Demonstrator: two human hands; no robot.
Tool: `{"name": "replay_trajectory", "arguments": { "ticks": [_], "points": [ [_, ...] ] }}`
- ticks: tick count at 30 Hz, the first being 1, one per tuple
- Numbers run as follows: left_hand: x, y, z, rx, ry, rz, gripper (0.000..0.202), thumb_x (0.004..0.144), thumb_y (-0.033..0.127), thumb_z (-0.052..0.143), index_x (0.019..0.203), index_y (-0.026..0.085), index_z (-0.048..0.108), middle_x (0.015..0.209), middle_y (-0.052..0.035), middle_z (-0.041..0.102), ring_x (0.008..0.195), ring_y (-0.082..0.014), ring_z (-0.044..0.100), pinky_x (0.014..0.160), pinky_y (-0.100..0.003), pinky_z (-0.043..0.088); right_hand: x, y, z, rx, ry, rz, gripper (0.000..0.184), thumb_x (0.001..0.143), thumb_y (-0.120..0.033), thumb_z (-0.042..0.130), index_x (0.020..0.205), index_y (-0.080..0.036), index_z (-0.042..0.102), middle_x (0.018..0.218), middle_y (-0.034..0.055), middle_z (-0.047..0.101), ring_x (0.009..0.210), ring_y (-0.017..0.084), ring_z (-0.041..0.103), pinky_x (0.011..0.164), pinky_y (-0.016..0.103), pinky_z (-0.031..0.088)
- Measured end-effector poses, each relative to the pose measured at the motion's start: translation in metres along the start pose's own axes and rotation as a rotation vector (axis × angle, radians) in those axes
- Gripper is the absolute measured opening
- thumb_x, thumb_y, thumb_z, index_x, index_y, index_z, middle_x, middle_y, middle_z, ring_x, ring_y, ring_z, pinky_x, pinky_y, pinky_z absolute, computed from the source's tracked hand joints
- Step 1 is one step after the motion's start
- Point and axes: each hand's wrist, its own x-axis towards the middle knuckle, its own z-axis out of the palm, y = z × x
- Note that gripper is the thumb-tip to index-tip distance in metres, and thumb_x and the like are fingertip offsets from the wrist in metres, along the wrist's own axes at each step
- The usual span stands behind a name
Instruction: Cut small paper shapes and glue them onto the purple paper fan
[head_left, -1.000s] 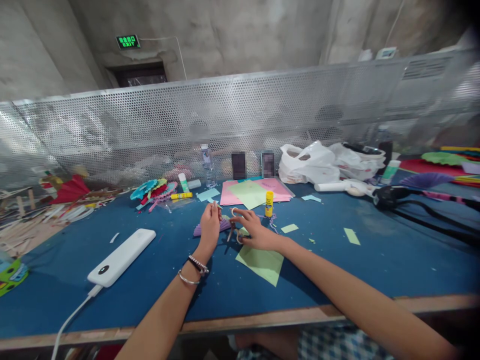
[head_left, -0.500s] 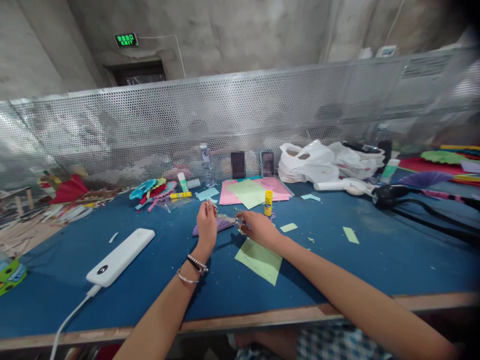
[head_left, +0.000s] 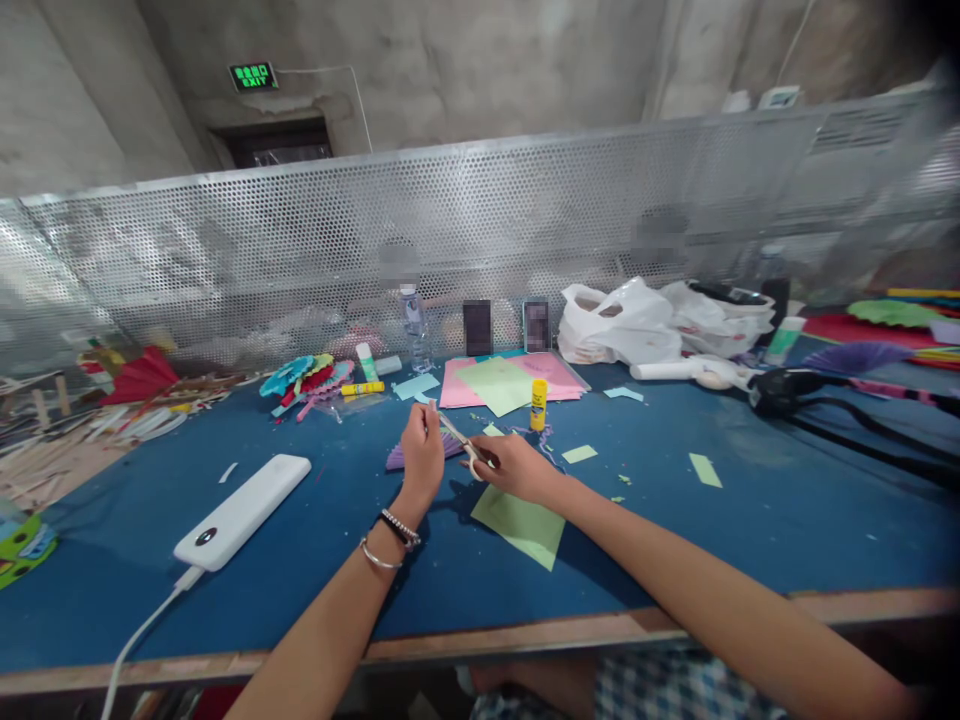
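Note:
My right hand [head_left: 514,467] is closed on the handles of a pair of scissors [head_left: 466,447], whose blades point up and left toward my other hand. My left hand [head_left: 422,445] is closed in a pinch just above the table; whatever small thing may be in its fingers is too hidden to name. Behind that hand lies a pleated purple paper piece [head_left: 396,457], partly covered by it. A light green paper sheet [head_left: 523,525] rests below my right hand. A yellow glue stick [head_left: 538,405] stands upright just beyond it.
A white power bank [head_left: 244,512] with a cable lies at left. Stacked pink paper [head_left: 459,388], a water bottle [head_left: 414,330] and two upright phones [head_left: 477,328] stand at the back. White plastic bags [head_left: 619,325] sit at back right. Green scraps [head_left: 705,470] lie about.
The scissors have come into clearer view between my hands, angled up toward my left fingers. My right hand has shifted slightly down, and my left hand slightly right.

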Motion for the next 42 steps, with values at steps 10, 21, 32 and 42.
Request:
{"name": "replay_trajectory", "arguments": {
  "ticks": [10, 21, 32, 42],
  "points": [
    [-0.002, 0.000, -0.001, 0.168, 0.035, 0.102, 0.026, 0.090, 0.034, 0.032, 0.069, 0.020, 0.036, 0.057, 0.0040, 0.040, 0.052, -0.0120, 0.040, 0.053, -0.024, 0.028, 0.000, 0.000, -0.001, 0.013, -0.015, -0.005, 0.014, 0.080, -0.018, 0.046, 0.090, -0.017, 0.056, 0.060, -0.0031, 0.050, 0.051, 0.007, 0.041, 0.050, 0.020, 0.022],
    [-0.003, 0.001, -0.002, 0.149, 0.004, 0.139, 0.026, 0.091, 0.033, 0.030, 0.069, 0.020, 0.036, 0.056, 0.0037, 0.039, 0.051, -0.0120, 0.039, 0.053, -0.024, 0.026, 0.001, 0.001, -0.002, 0.015, -0.005, -0.010, 0.011, 0.078, -0.015, 0.046, 0.084, -0.016, 0.055, 0.061, -0.0023, 0.051, 0.052, 0.007, 0.042, 0.050, 0.019, 0.023],
    [-0.009, 0.002, 0.003, -0.133, -0.049, -0.020, 0.033, 0.090, 0.043, 0.028, 0.068, 0.020, 0.035, 0.057, 0.0041, 0.034, 0.051, -0.0106, 0.032, 0.051, -0.023, 0.026, 0.000, -0.002, -0.002, 0.022, -0.025, 0.006, 0.011, 0.079, -0.015, 0.045, 0.085, -0.016, 0.054, 0.062, -0.0018, 0.053, 0.052, 0.008, 0.042, 0.051, 0.019, 0.024],
    [-0.014, -0.002, 0.012, -0.339, -0.088, -0.135, 0.033, 0.087, 0.046, 0.035, 0.067, 0.020, 0.037, 0.057, 0.0045, 0.034, 0.050, -0.0092, 0.032, 0.048, -0.021, 0.029, 0.000, -0.001, 0.000, -0.078, -0.029, 0.018, 0.009, 0.080, -0.018, 0.044, 0.085, -0.017, 0.052, 0.066, 0.0003, 0.056, 0.056, 0.010, 0.047, 0.052, 0.021, 0.023]
  ]
}}
